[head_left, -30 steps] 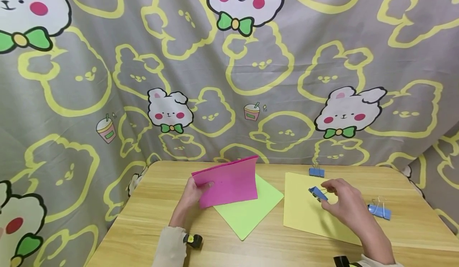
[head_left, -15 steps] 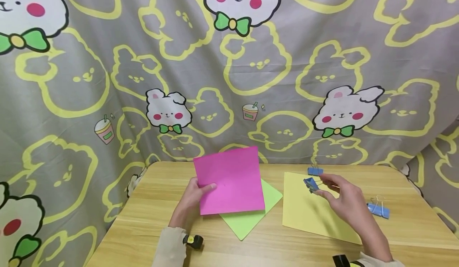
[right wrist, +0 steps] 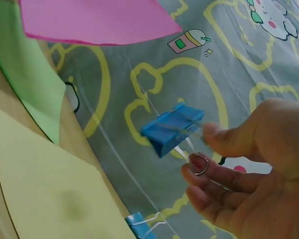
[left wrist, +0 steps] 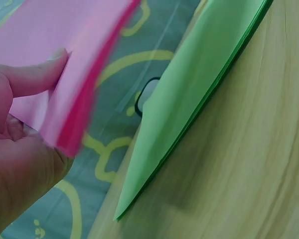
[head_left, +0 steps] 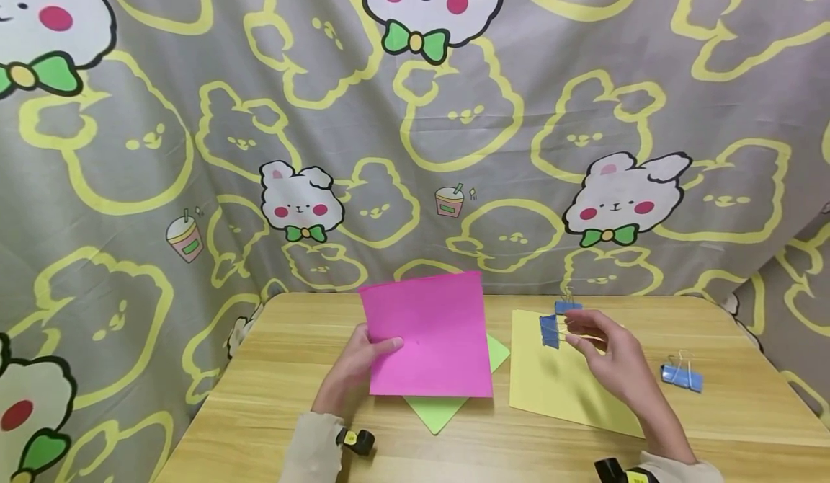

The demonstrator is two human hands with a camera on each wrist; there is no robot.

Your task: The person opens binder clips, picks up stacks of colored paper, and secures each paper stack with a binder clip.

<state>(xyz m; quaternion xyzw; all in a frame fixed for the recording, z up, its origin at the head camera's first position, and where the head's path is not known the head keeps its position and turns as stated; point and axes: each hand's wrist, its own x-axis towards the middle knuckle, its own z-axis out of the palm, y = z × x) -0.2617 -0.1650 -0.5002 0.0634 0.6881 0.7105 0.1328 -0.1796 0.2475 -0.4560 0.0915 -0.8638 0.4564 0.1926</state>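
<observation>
My left hand (head_left: 363,353) pinches a stack of pink paper (head_left: 431,339) at its left edge, thumb on the front face, and holds it up facing me. Behind and below the pink stack lies green paper (head_left: 436,414) on the table, its corners poking out. In my right hand (head_left: 612,349) is a blue binder clip (head_left: 549,331), held by its wire handles between thumb and fingers. The right wrist view shows the binder clip (right wrist: 173,127) with one wire loop at the thumb and the other at a fingertip. Yellow paper (head_left: 558,382) lies under that hand.
A second blue binder clip (head_left: 568,306) sits behind the yellow paper near the table's back edge, and another blue binder clip (head_left: 681,377) lies to the right. A patterned curtain (head_left: 389,144) hangs behind the wooden table (head_left: 259,411).
The pink stack has tilted up to face me and shifted right, covering more of the green paper. My right hand has moved slightly left, and the clip in it has turned more upright.
</observation>
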